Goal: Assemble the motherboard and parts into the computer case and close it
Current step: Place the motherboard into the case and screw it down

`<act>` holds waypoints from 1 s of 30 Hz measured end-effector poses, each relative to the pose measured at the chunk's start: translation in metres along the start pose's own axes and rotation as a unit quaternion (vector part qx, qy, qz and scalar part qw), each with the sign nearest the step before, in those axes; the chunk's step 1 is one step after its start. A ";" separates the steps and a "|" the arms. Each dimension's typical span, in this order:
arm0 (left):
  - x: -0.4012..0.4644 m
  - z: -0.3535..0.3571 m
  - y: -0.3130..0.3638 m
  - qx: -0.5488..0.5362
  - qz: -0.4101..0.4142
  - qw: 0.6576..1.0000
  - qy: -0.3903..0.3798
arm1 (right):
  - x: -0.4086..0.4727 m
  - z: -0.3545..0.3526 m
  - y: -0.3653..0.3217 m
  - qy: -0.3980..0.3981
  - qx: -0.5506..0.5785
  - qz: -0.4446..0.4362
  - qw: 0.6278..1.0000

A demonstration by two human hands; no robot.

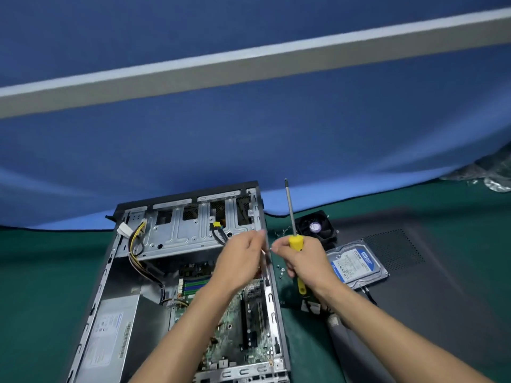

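The right hand (300,258) is the grip on the screwdriver (293,233): its fingers are curled tight round the yellow handle, and the long metal tip points up and away from the person. The left hand (243,259) is just to the left of it, nearly touching. Its fingers are bunched at the tips as if pinching something very small, but that spot is blurry, so I cannot tell what it pinches, if anything. Both hands are in the air above the right edge of the open computer case (110,277), which lies flat on the green counter (41,286). Under the left hand and its arm, inside the case, sits the motherboard (229,324) with its green board and slots. Further left of the hands, a grey power supply (110,335) sits in the case, and yellow and black wires (137,252) run up from it to a white plug. Past the hands is the silver drive rack (190,230) at the far end of the case. Just below the right hand, small screws (280,269) lie on the counter. To its right lies a hard drive (356,265) with a blue and white label, on top of a dark side panel (431,286). Just beyond the right hand sits a black fan (318,226). A blue wall (249,134) stands behind it all.
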State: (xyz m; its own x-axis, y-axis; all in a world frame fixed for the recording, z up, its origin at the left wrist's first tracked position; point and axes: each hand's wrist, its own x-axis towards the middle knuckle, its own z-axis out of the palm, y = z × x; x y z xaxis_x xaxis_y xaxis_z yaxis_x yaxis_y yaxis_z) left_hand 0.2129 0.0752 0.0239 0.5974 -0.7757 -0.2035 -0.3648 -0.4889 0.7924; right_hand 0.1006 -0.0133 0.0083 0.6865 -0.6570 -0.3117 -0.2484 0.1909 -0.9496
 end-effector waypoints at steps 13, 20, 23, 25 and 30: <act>-0.015 -0.016 0.010 -0.204 -0.124 0.969 -0.069 | -0.005 0.016 -0.019 -0.044 -0.018 0.011 0.999; -0.013 -0.038 -0.012 -0.592 -0.234 0.762 0.117 | -0.008 0.008 -0.020 -0.105 -0.201 -0.045 0.973; -0.016 -0.048 -0.022 -0.665 -0.228 0.695 0.148 | -0.007 0.003 -0.018 -0.111 -0.377 -0.102 0.914; -0.017 -0.052 -0.028 -0.670 -0.233 0.686 0.164 | -0.008 0.002 -0.021 -0.107 -0.400 -0.131 0.901; -0.022 -0.057 -0.035 -0.685 -0.259 0.660 0.168 | -0.007 0.005 -0.020 -0.109 -0.429 -0.189 0.876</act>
State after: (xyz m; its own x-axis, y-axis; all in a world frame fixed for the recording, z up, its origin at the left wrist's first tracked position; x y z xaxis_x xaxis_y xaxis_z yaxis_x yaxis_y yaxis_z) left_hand 0.2535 0.1321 0.0338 0.5975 -0.4019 -0.6939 0.8007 0.3450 0.4897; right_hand 0.1041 -0.0094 0.0289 0.9221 -0.3812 -0.0672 -0.3325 -0.6914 -0.6414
